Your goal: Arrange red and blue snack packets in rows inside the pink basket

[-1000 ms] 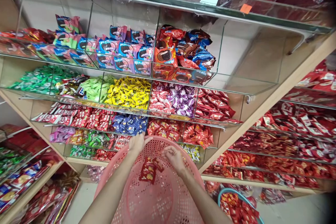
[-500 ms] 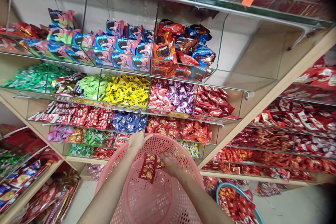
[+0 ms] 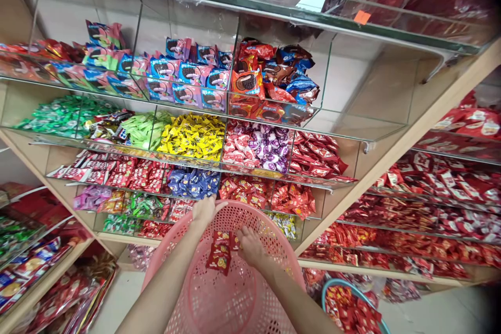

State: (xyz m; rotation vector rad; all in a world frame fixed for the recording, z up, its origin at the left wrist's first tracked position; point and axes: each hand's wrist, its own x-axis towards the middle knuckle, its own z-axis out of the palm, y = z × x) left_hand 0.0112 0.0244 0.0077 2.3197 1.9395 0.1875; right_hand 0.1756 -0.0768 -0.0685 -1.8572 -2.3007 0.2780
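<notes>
A pink perforated plastic basket (image 3: 274,235) stands tilted toward me at the lower middle. My left hand (image 3: 204,212) is closed on its far rim, left of centre. Inside the basket, my right hand (image 3: 250,246) is at the red candy packets, its fingers over the right-hand one. Those red packets (image 3: 219,257) with yellow-orange prints lie together against the inner wall. The fingertips partly hide one packet, and the grip on it is hard to make out.
Glass shelves with dividers hold blue-pink cookie packs (image 3: 190,73), yellow candies (image 3: 191,136) and red packets (image 3: 248,189). A blue tub (image 3: 327,286) of red packets stands on the floor at right. More stocked shelves flank both sides.
The view has shifted slightly. My right hand has moved a little within the basket, and the red packets beside it have shifted slightly. My left hand stays on the rim.
</notes>
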